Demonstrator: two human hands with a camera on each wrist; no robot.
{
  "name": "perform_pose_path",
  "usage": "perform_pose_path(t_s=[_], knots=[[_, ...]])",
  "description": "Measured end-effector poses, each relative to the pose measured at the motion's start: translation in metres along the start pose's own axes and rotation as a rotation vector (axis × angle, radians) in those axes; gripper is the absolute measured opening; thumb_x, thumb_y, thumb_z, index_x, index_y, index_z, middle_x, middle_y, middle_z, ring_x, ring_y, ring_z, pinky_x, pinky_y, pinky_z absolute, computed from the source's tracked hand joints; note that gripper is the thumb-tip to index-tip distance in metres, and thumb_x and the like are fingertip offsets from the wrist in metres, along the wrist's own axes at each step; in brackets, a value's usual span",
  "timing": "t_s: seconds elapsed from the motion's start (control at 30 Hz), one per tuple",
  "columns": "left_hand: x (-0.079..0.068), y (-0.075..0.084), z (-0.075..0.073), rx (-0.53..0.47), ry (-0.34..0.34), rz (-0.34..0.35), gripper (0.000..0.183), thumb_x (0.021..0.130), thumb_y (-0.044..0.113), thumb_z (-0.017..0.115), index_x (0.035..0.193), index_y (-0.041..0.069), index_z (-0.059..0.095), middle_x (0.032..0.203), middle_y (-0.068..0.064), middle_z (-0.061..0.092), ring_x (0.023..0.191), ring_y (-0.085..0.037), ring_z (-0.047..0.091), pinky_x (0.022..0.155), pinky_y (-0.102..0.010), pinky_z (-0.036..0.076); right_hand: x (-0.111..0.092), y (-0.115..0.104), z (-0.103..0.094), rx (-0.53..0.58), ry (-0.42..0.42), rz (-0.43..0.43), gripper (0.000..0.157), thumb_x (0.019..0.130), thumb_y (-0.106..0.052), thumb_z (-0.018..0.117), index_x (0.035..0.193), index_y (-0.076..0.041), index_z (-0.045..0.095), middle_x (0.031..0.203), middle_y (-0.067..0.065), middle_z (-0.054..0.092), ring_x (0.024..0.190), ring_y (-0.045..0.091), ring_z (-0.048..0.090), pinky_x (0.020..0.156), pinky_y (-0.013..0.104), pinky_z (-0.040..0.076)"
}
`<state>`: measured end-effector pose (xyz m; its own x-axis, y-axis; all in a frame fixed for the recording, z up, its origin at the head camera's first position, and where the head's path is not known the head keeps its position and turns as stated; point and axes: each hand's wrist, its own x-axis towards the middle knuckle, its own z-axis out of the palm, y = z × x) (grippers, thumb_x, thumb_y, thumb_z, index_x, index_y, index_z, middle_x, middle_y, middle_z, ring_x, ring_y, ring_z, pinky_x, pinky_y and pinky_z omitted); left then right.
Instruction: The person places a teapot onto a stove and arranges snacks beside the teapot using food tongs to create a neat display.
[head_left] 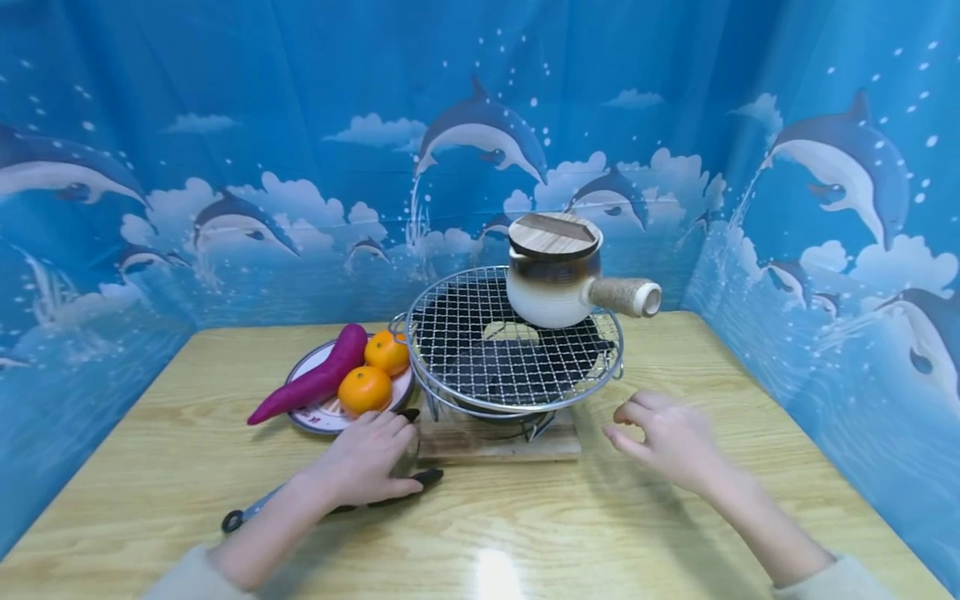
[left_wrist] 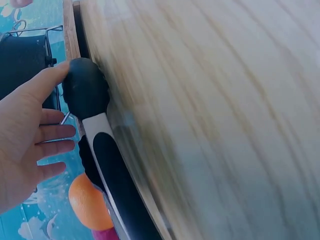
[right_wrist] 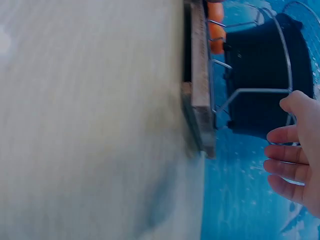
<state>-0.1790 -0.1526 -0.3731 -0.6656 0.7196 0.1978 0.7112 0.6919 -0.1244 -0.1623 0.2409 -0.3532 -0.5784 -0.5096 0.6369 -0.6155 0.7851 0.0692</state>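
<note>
A pair of kitchen tongs [left_wrist: 122,180] with black scalloped heads lies on the table. Over it in the head view is my left hand [head_left: 367,458], hiding its middle part. The left wrist view shows the thumb at one black head and the other fingers [left_wrist: 55,132] loosely extended; whether the thumb touches cannot be told. My right hand [head_left: 663,437], slightly blurred, hovers right of the round grill [head_left: 517,367], holding nothing, its fingers loosely bent. On the grill's wire mesh sits a white-and-brown pot [head_left: 551,292] with a wooden lid [head_left: 555,233] and a cord-wrapped side handle [head_left: 618,296].
Left of the grill, a plate [head_left: 318,421] bears a purple sweet potato [head_left: 322,375] and two oranges [head_left: 365,390]. A wooden board [head_left: 498,446] lies under the grill. Blue dolphin-print curtains [head_left: 337,167] enclose the wooden table [head_left: 600,542] at the back and sides.
</note>
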Motion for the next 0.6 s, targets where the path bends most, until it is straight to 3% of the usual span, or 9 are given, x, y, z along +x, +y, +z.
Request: perform_pose_path(t_s=[0.3,0.6], knots=[[-0.017,-0.008,-0.008,-0.063,-0.017,-0.045,0.070,0.067,0.054,0.072,0.110,0.001,0.056,0.101,-0.009,0.055,0.096,-0.027,0.051,0.087,-0.043,0.042,-0.004,-0.015,0.024,0.031,-0.141,-0.069,0.027,0.072,-0.032,0.071,0.087,-0.010,0.066,0.089,0.003,0.061,0.082,0.021,0.059,0.068,0.035,0.051],[-0.037,-0.013,-0.011,-0.153,-0.037,-0.148,0.077,0.066,0.051,0.075,0.117,-0.002,0.054,0.113,-0.015,0.053,0.108,-0.033,0.049,0.091,-0.050,0.039,-0.001,-0.028,0.034,0.056,-0.321,-0.052,0.034,0.078,-0.033,0.068,0.102,-0.009,0.065,0.101,0.005,0.059,0.092,0.023,0.056,0.079,0.041,0.048]])
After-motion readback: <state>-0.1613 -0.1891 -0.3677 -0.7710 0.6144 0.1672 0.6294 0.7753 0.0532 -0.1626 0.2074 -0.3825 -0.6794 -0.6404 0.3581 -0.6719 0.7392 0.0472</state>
